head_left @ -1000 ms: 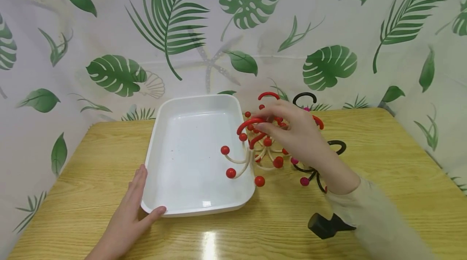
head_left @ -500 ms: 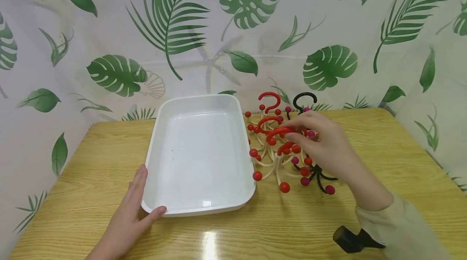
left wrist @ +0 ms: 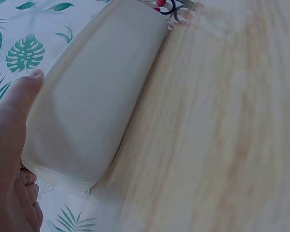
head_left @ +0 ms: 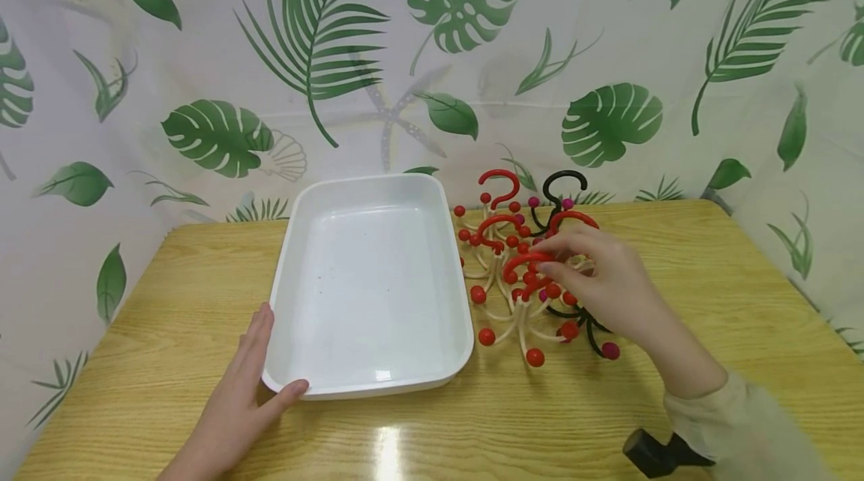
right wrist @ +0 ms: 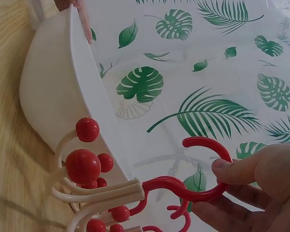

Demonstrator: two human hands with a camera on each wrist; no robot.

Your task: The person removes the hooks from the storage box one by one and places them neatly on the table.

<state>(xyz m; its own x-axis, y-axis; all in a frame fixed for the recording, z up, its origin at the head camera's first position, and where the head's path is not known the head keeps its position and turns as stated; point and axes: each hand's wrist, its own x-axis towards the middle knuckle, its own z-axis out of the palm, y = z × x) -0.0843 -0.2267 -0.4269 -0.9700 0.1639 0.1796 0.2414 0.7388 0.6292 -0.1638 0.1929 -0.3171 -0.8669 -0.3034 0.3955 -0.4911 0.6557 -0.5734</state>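
Observation:
My right hand [head_left: 610, 286] pinches the red hook [right wrist: 203, 142] of a cream scarf hanger [head_left: 522, 316] between thumb and fingers. The hanger's curved arms spread out below and end in red balls. It is to the right of a white rectangular tray [head_left: 371, 286], in front of the other hangers. Whether its arms touch the table cannot be told. My left hand [head_left: 236, 391] rests at the tray's front left corner, its fingers along the left side and its thumb [left wrist: 26, 89] at the front rim. The tray has nothing in it except small dark specks.
Several similar hangers stand close together right of the tray, including a red-hooked one [head_left: 499, 184] and a black-hooked one [head_left: 563, 184] at the back. The wooden table [head_left: 729, 301] meets a leaf-print cloth [head_left: 526, 106] behind. A black device [head_left: 658, 455] is at my right cuff.
My right hand has carried the cream hanger from over the tray's right edge to the right, then lowered it toward me beside the other hangers. My left hand stays at the tray's corner.

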